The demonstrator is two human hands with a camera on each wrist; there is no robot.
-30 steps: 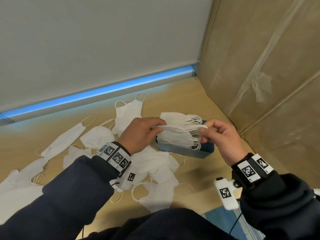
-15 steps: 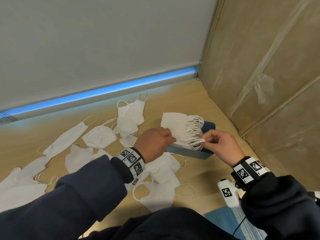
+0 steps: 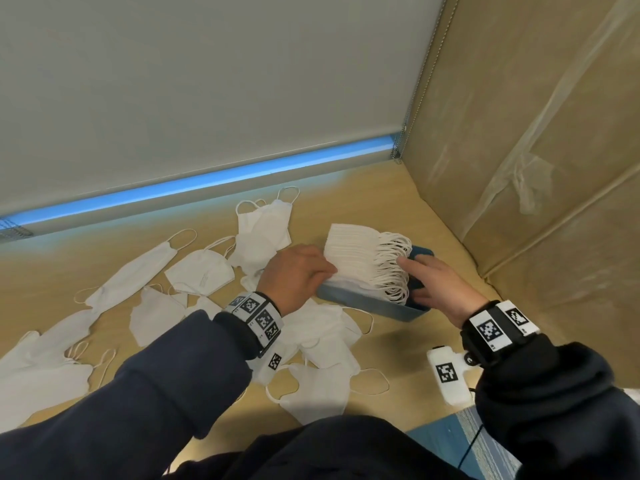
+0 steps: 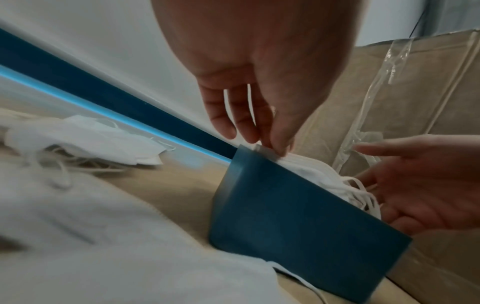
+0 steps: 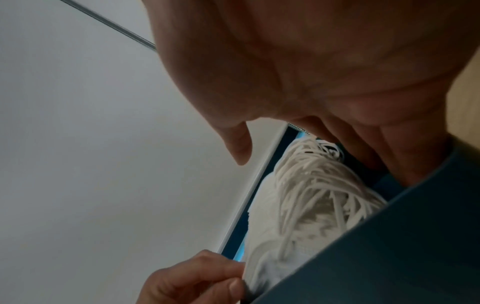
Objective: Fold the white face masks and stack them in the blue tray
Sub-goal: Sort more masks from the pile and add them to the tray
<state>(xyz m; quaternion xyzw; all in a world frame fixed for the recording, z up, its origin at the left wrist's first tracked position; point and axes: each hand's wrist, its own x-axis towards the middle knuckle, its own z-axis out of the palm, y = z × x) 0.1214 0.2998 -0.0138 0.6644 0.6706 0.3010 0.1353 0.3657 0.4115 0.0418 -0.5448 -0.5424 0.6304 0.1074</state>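
- My left hand (image 3: 294, 277) pinches the folded stack (image 3: 356, 258) at its 9 o'clock end; the stack stands in the blue tray (image 3: 374, 304), long axis running 9 to 3.
- My right hand (image 3: 438, 284) lies relaxed at 3 o'clock, fingers against the ear loops (image 3: 394, 268), gripping nothing.
- One tray, one stack; roughly a dozen loose masks (image 3: 204, 271) from 7 to 10 o'clock, nearer my left hand.
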